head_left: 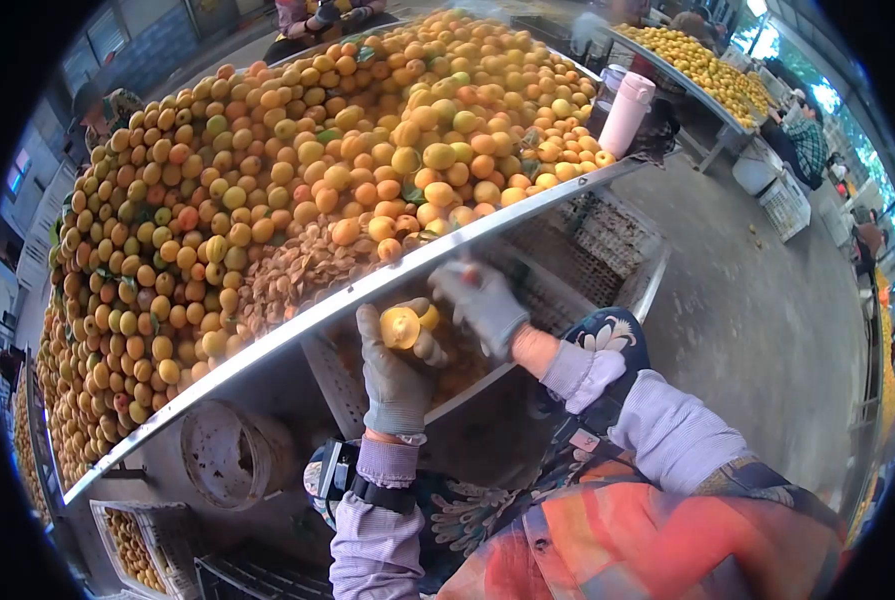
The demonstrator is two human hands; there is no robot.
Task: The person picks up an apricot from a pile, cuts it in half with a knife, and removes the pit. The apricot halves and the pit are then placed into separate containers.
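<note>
My left hand [395,365], in a grey work glove, is closed around a split apricot [400,327], its pale yellow cut face turned up. Close by on the right, my gloved right hand [484,303] is blurred by motion. Its fingers look curled, and a small reddish spot shows at them; what it is I cannot make out. Both hands are just below the metal table edge [357,291]. Heaped beyond that edge are whole apricots [297,180], with a pile of brown pits [302,270] near the rim.
Under the table edge stand plastic crates [607,240]. A white bucket [229,455] and a crate of apricots [132,545] are at lower left. A pink flask [627,115] stands at the table's right corner. Other people sit around further fruit tables [697,70].
</note>
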